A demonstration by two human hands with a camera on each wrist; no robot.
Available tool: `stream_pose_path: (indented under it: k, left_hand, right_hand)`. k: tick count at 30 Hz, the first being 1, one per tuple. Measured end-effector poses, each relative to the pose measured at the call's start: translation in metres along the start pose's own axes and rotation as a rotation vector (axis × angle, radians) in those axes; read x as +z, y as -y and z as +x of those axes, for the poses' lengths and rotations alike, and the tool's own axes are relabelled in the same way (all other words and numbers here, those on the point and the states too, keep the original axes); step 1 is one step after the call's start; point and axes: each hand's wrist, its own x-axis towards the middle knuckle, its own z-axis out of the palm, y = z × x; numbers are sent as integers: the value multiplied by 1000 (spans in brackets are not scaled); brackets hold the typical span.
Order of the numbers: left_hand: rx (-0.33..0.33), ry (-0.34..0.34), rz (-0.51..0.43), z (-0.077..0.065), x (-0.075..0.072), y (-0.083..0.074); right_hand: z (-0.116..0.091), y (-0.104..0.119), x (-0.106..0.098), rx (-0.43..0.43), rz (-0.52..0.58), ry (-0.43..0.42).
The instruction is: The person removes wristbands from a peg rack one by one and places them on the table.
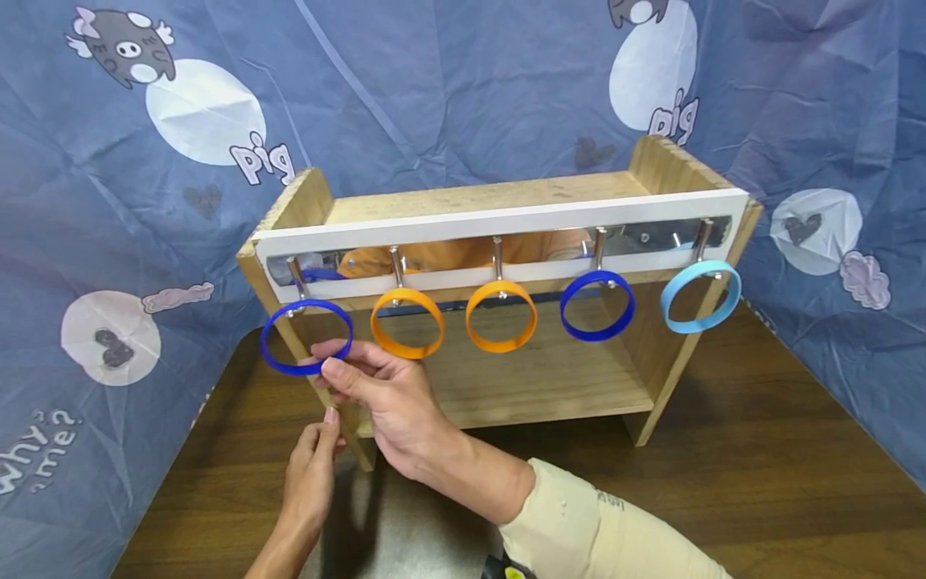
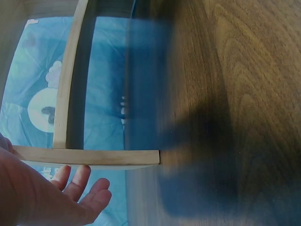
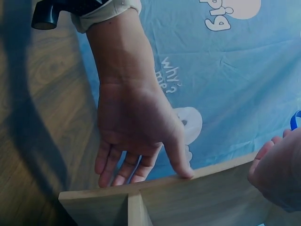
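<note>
My right hand [image 1: 405,402] pinches the lower edge of a dark blue ring [image 1: 271,354] between thumb and fingers. The ring's top overlaps the end of the leftmost metal hook [image 1: 295,269] on a wooden shelf rack [image 1: 477,406]. Lower down, my left hand [image 1: 314,458] holds the rack's left side panel. In the left wrist view, the panel [image 2: 108,157] lies between that hand's thumb and fingers [image 2: 77,183]. Two orange rings [image 1: 439,326], another dark blue ring [image 1: 632,310] and a light blue ring [image 1: 673,297] hang from the other hooks.
The rack stands on a dark wood-grain table [image 1: 781,450]. A white-framed reflective strip [image 1: 448,256] carries the hooks. Behind and beside everything hangs a blue cloth [image 1: 463,88] with printed pigs and circles.
</note>
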Motion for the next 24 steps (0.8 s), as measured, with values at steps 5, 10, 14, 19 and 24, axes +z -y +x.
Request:
stream_pose_path:
  k: [5,10,14,19,24]
  left_hand:
    - [-2,-2,-2,0,1,0]
    - [2,-1,-16,0,1,1]
    - [5,8,-17,-1,0,0]
    - [5,5,0,-1,-1,0]
    - [-1,8,-3,-1,-1,-1]
  right_hand:
    - [-3,2,5,0,22,22]
    - [-8,4,8,12,22,37]
    - [-11,3,8,12,22,51]
    - [-14,2,6,12,-3,66]
    - [-17,2,2,24,-62,112]
